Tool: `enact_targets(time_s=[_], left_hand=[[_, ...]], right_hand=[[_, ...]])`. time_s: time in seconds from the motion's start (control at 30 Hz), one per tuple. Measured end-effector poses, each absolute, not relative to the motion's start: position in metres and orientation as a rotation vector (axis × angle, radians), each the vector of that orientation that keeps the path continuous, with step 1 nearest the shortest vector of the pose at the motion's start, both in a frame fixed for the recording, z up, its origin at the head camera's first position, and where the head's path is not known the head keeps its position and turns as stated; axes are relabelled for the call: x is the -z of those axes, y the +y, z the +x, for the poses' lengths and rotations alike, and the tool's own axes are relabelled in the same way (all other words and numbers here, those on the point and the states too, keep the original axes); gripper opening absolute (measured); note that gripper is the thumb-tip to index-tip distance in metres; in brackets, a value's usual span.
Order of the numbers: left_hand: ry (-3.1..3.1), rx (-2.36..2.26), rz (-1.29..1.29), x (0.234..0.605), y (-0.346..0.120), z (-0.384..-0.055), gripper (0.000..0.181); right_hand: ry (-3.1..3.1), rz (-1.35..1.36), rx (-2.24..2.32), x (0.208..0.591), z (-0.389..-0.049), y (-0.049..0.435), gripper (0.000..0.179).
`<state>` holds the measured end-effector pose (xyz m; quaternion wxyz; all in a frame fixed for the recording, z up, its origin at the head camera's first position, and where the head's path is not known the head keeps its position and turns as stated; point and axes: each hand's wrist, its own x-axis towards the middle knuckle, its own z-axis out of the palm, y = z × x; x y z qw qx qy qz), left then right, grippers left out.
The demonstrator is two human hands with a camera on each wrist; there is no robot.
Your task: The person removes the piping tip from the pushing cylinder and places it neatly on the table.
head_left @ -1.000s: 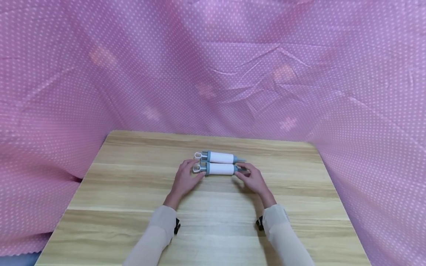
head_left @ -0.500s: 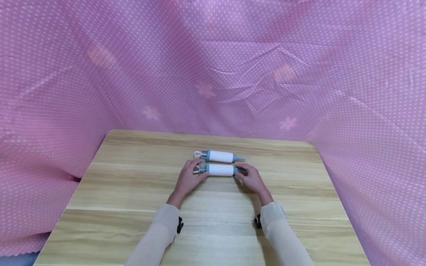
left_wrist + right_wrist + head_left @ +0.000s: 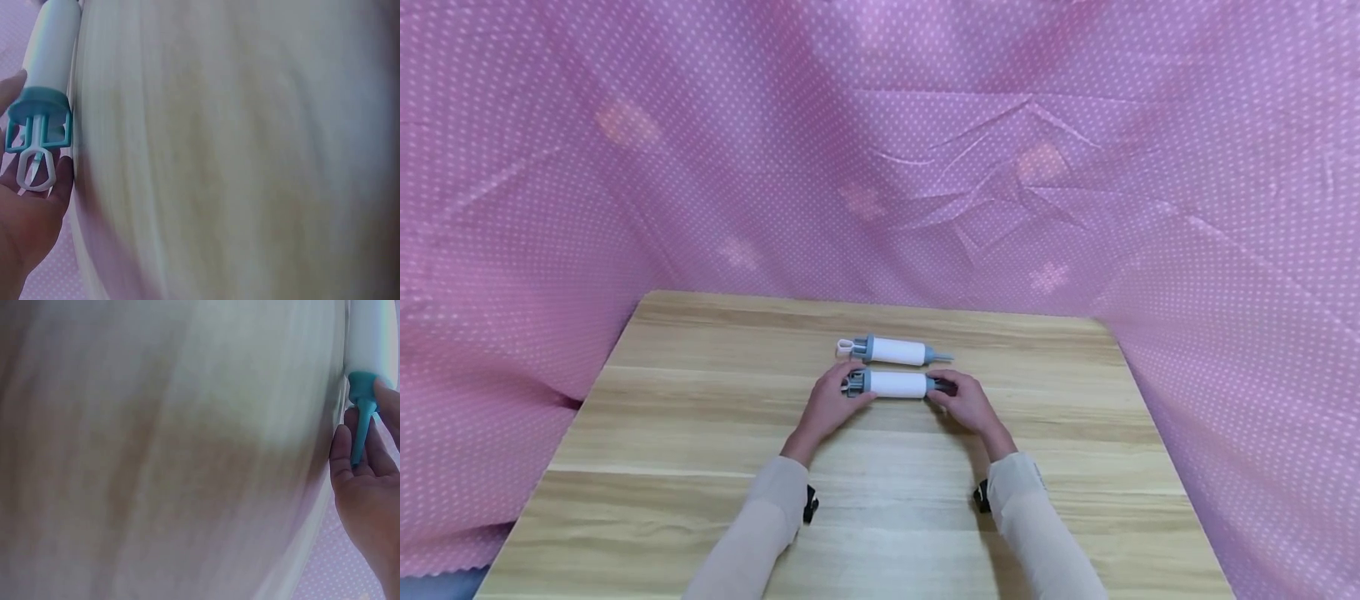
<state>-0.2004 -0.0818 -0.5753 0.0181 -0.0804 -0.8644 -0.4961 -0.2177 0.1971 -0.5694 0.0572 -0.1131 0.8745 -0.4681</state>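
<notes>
Two balloon pumps with white barrels and blue-green ends lie parallel on the wooden table, a narrow gap between them. On the nearer balloon pump, my left hand holds the handle end; the left wrist view shows its thumb by the collar and its fingers behind the white pull ring. My right hand grips the opposite end. Its thumb presses by the blue-green collar in the right wrist view, with the fingers behind the nozzle. Just beyond both hands lies the farther balloon pump, touched by neither.
The wood-grain table has rounded far corners. A pink dotted cloth hangs around its back and sides. Both forearms, in pale sleeves with black wrist devices, rest low over the near part of the table.
The nearer pump has shifted slightly toward me and turned, opening a gap from the farther one. My left hand has moved a little right, covering more of the handle end. My right hand barely moved.
</notes>
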Motion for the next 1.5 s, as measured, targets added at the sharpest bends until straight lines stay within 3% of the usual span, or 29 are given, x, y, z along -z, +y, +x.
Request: enact_targets(time_s=[0.63, 0.83, 1.03, 1.5], left_hand=[[-2.698, 1.577, -0.241, 0.575, -0.089, -0.199, 0.052], [-2.667, 1.577, -0.268, 0.568, -0.091, -0.199, 0.048], [-2.678, 1.630, -0.265, 0.559, -0.093, -0.197, 0.049], [-2.676, 1.726, -0.202, 0.540, -0.093, -0.192, 0.054]], right_hand=[[2.541, -0.417, 1.553, 0.566, -0.213, 0.196, 0.031], [2.499, -0.464, 1.572, 0.535, -0.202, 0.191, 0.031], [2.335, -0.349, 1.758, 0.560, -0.212, 0.199, 0.033], [2.166, -0.186, 1.967, 0.559, -0.202, 0.193, 0.035]])
